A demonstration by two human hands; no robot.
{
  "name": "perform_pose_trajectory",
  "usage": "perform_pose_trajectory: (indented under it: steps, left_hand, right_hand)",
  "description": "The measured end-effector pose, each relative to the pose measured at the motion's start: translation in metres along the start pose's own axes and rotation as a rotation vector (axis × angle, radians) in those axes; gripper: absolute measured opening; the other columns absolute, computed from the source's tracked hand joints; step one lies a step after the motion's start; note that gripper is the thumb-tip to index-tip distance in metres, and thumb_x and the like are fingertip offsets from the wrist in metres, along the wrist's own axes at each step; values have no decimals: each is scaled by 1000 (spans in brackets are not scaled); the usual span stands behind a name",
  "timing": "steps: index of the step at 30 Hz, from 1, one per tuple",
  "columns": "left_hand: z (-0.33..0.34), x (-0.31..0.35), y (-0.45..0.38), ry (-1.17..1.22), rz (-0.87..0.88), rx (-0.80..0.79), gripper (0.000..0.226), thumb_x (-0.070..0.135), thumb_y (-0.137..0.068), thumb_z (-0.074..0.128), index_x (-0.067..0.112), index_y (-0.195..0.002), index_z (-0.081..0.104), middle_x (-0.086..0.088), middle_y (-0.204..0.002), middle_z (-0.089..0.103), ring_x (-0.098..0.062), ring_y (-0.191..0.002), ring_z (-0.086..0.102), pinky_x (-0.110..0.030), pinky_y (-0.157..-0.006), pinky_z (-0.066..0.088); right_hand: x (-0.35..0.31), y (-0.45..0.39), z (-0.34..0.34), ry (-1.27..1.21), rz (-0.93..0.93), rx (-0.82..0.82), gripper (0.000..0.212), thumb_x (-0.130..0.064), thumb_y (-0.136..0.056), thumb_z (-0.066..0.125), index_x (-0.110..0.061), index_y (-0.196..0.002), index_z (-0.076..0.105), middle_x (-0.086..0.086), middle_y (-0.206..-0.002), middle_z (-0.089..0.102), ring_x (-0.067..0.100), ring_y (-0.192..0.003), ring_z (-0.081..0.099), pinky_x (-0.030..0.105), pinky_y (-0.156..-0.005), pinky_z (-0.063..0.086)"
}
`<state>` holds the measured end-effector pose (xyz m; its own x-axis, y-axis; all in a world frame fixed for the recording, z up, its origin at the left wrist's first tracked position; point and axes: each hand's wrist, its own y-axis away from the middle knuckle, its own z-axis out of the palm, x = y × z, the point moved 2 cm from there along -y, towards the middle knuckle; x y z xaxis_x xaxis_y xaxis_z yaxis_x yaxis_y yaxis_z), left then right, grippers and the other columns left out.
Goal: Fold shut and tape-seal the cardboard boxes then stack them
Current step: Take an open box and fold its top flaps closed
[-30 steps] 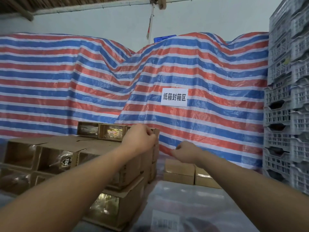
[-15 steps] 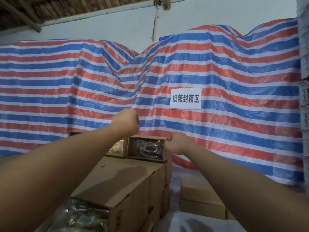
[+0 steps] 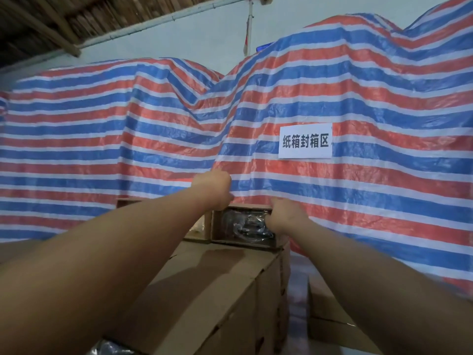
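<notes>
A small cardboard box (image 3: 242,244) stands at the far end of a stack, its open side facing me with dark plastic-wrapped goods inside. My left hand (image 3: 213,189) is curled over the box's top left corner, with the fingers hidden behind the knuckles. My right hand (image 3: 282,217) grips the box's right edge. Both arms reach far forward over the closed top of a larger cardboard box (image 3: 217,275) below. No tape is in sight.
A second open box (image 3: 197,230) sits just left of the small one. Lower at the right lies another closed box (image 3: 332,316). A red, white and blue striped tarp (image 3: 358,98) with a white paper sign (image 3: 305,140) hangs right behind the stack.
The view has moved closer and tilted up. Both hands have reached farther forward to the small far box, and the right hand now closes on its right edge.
</notes>
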<state>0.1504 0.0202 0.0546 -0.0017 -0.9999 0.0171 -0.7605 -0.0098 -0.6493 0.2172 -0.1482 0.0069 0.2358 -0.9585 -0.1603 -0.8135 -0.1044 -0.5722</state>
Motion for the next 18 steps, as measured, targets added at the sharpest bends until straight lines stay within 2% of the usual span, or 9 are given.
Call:
perform_pose_trajectory:
  steps: [3,4,6,9,12,14,15,16,18]
  left_hand:
    - [-4,0,3,4,15,-48,22,22,-89,69,20,-107,57,1,-94,57,-20,-87,57,-30,-74,49]
    - [-5,0,4,24,9,-39,20,21,-91,68,19,-108,58,1,-92,56,-19,-86,57,-29,-73,49]
    - [-8,2,8,20,1,-4,13,29,-98,59,15,-99,59,1,-83,54,-17,-77,55,-27,-65,46]
    - [-9,6,11,-51,11,39,23,33,-104,44,16,-95,56,-2,-83,54,-17,-77,55,-28,-63,46]
    - [-17,7,14,4,-24,114,21,31,-99,56,20,-82,51,2,-77,52,-14,-65,49,-24,-51,33]
    - [-27,10,17,81,3,163,11,26,-94,62,21,-94,53,5,-86,54,-15,-74,53,-25,-59,38]
    - [-32,13,18,113,21,160,15,24,-92,63,24,-99,50,7,-89,52,-15,-78,53,-27,-62,39]
    - [-40,16,22,154,44,163,17,23,-91,63,26,-99,48,8,-88,50,-13,-76,51,-26,-61,39]
    - [-54,24,29,194,62,146,6,27,-95,59,26,-91,55,9,-79,53,-9,-67,51,-22,-52,35]
  right_hand:
    - [-2,-1,1,30,15,36,16,-13,-90,56,-17,-105,60,5,-106,64,25,-91,60,34,-72,49]
    - [-3,-1,0,26,15,52,14,-10,-89,57,-16,-100,61,4,-100,64,25,-88,61,34,-70,49]
    - [-4,0,-4,7,10,108,9,-9,-89,56,-17,-93,60,2,-89,61,24,-80,58,33,-66,46]
    - [-4,2,-23,-7,-13,180,9,-9,-90,51,-17,-88,56,2,-85,56,25,-80,56,33,-67,44]
    - [-3,4,-55,-25,-15,175,9,-11,-88,50,-16,-83,55,1,-80,54,25,-75,54,30,-63,41]
    - [-2,9,-79,-20,-6,152,14,-11,-88,51,-16,-75,52,1,-74,52,20,-66,50,29,-59,39]
    - [-1,12,-91,-20,-1,136,16,-11,-87,51,-16,-72,50,2,-72,52,21,-67,51,29,-61,41]
    - [1,17,-102,-23,7,120,16,-12,-87,51,-14,-71,51,3,-72,53,23,-69,55,29,-64,45]
    - [6,28,-126,-42,30,103,12,-11,-87,50,-10,-77,57,7,-70,56,27,-71,62,30,-65,51]
